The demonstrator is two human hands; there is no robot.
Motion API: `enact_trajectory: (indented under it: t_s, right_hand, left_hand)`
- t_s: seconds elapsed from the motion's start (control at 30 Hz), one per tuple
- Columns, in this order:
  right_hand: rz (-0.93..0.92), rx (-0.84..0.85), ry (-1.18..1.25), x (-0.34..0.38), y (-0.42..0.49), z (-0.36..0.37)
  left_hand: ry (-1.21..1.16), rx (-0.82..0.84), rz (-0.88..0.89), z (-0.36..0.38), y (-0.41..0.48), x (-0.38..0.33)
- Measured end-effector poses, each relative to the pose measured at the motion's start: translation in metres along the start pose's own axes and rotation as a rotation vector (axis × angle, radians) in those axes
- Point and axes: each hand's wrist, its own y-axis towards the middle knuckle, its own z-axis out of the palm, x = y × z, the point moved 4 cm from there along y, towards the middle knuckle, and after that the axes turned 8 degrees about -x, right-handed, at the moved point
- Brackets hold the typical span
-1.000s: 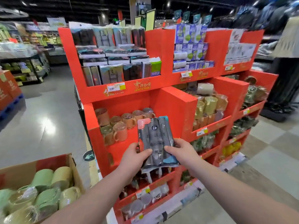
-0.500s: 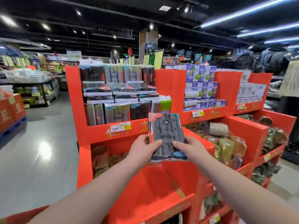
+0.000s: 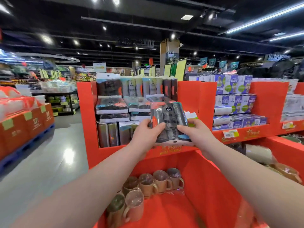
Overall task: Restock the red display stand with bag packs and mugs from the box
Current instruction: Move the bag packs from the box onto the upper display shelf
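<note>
I hold a dark grey bag pack (image 3: 169,120) with a round "45" label in both hands, upright in front of the top shelf of the red display stand (image 3: 189,94). My left hand (image 3: 146,134) grips its lower left edge; my right hand (image 3: 195,132) grips its lower right edge. Behind it the top shelf is stacked with similar bag packs (image 3: 113,106), some upright, some lying flat. Several wrapped brown mugs (image 3: 148,183) stand on the lower shelf, below my arms. The box is out of view.
Blue and purple boxed goods (image 3: 235,97) fill the shelf to the right. More wrapped mugs (image 3: 258,155) sit lower right. Red cartons on a blue pallet (image 3: 24,127) stand at the left across a grey aisle floor (image 3: 54,157).
Both hands have lifted the bag pack from the mug shelf level up to the top shelf. The view has risen and moved closer; the box has dropped out of sight.
</note>
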Motion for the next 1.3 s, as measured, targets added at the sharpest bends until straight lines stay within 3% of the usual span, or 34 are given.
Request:
enact_trajectory:
  t_s: [0.27,0.5,0.73,1.17,1.3]
  right_hand:
    - [-0.042,0.146,-0.032,0.041,0.085,0.031]
    - [-0.057,0.211,-0.077,0.058,0.143,0.058]
    - [-0.124,0.236,-0.189,0.061,0.171,0.076]
    - [-0.154,0.26,-0.411,0.06,0.201,0.093]
    - [-0.325,0.258,-0.533,0.069,0.194,0.092]
  left_hand:
    - [0.087,-0.142,0.06,-0.013,0.056,-0.048]
    - [0.248,-0.069,0.03,-0.01,0.089,-0.064]
    - [0.446,-0.207,-0.001,-0.013,0.12,-0.061]
    - [0.575,-0.234,-0.113,-0.003,0.159,-0.051]
    - [0.569,-0.214,-0.045,-0.001,0.158,-0.051]
